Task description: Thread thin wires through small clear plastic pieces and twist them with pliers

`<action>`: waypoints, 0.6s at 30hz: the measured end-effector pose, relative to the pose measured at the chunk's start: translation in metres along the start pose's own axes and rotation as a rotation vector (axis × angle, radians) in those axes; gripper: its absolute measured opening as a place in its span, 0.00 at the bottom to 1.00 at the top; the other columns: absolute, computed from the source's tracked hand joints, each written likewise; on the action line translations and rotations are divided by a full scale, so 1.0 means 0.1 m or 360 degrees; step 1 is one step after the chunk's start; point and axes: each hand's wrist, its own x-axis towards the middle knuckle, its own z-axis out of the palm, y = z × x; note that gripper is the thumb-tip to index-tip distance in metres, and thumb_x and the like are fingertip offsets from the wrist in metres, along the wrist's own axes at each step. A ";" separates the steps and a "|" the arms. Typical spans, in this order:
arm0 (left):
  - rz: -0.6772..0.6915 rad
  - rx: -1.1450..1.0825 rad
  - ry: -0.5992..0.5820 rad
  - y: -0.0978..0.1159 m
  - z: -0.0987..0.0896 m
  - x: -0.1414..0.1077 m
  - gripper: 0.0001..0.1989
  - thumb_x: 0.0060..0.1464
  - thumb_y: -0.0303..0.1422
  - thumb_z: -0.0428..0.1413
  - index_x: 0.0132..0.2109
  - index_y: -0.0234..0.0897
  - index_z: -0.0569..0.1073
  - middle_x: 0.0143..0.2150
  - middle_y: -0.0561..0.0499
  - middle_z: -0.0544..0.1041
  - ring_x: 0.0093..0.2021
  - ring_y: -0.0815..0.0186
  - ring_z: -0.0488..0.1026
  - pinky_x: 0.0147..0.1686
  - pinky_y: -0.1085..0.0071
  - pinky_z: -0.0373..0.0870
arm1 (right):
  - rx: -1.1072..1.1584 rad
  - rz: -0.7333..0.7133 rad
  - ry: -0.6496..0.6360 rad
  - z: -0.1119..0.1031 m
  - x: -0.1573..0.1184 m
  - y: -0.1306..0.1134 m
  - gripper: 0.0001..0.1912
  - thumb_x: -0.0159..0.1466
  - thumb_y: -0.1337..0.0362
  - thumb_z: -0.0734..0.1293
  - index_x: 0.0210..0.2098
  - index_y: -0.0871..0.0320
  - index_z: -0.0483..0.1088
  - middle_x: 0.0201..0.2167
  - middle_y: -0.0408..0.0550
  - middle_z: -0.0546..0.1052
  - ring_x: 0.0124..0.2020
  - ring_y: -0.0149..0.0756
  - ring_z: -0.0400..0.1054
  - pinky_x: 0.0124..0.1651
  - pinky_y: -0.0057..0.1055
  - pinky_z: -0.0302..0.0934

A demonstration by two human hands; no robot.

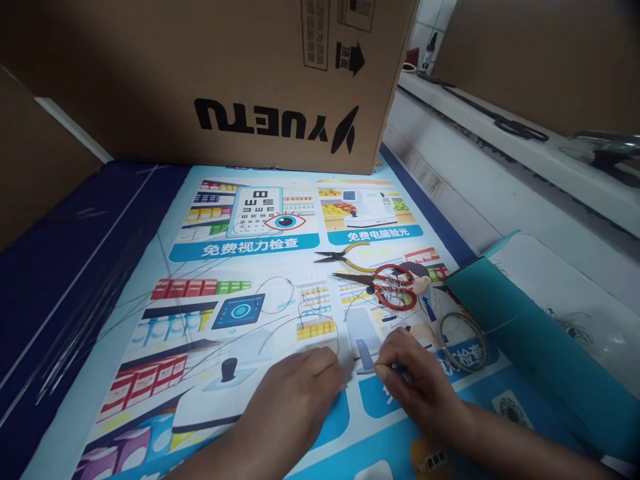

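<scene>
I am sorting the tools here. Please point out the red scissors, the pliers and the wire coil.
red scissors (395, 288), head view, on the handle loops.
pliers (345, 256), head view, at the pivot.
wire coil (463, 341), head view, on the ring's edge.

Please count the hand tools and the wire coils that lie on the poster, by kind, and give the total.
Pliers, yellow handles: 1
Scissors, red handles: 1
Wire coil: 1
Total: 3
</scene>
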 end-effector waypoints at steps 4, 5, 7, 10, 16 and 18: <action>0.0056 0.0072 -0.0069 -0.03 0.02 0.01 0.08 0.55 0.25 0.49 0.38 0.39 0.71 0.33 0.50 0.72 0.34 0.62 0.69 0.32 0.66 0.67 | -0.0188 -0.0050 -0.0094 0.04 0.01 0.04 0.06 0.62 0.70 0.60 0.29 0.57 0.62 0.27 0.45 0.68 0.32 0.35 0.60 0.36 0.35 0.54; 0.0060 0.0068 -0.0088 -0.03 0.02 0.02 0.08 0.55 0.25 0.49 0.38 0.39 0.71 0.33 0.50 0.72 0.34 0.62 0.69 0.32 0.66 0.67 | -0.0218 -0.0066 -0.0110 0.05 0.01 0.05 0.05 0.62 0.70 0.60 0.29 0.57 0.62 0.27 0.45 0.68 0.32 0.35 0.60 0.36 0.35 0.54; 0.0050 0.0075 -0.0120 -0.03 0.02 0.04 0.07 0.56 0.26 0.48 0.37 0.40 0.71 0.33 0.50 0.72 0.33 0.62 0.69 0.31 0.67 0.66 | -0.0261 -0.0110 -0.0141 0.07 0.00 0.06 0.05 0.61 0.70 0.61 0.29 0.58 0.63 0.28 0.45 0.68 0.33 0.35 0.60 0.36 0.35 0.54; 0.0040 0.0090 -0.0131 -0.04 0.02 0.05 0.08 0.57 0.28 0.48 0.37 0.40 0.71 0.33 0.50 0.72 0.33 0.62 0.69 0.31 0.67 0.66 | -0.0282 -0.0149 -0.0166 0.08 0.01 0.06 0.04 0.61 0.71 0.61 0.30 0.58 0.63 0.28 0.45 0.69 0.33 0.35 0.59 0.37 0.35 0.54; 0.0069 0.0024 -0.0086 -0.06 0.03 0.05 0.09 0.58 0.28 0.46 0.37 0.39 0.71 0.32 0.50 0.71 0.33 0.62 0.69 0.31 0.66 0.66 | -0.0272 -0.0182 -0.0155 0.11 0.02 0.05 0.04 0.61 0.72 0.61 0.30 0.58 0.63 0.28 0.45 0.69 0.33 0.34 0.59 0.37 0.34 0.54; 0.0072 0.0013 -0.0084 -0.05 0.02 0.05 0.09 0.58 0.28 0.45 0.37 0.39 0.70 0.32 0.50 0.71 0.32 0.62 0.68 0.30 0.67 0.65 | -0.0277 -0.0187 -0.0166 0.13 0.01 0.05 0.04 0.61 0.72 0.61 0.31 0.58 0.63 0.28 0.45 0.68 0.33 0.34 0.59 0.37 0.34 0.54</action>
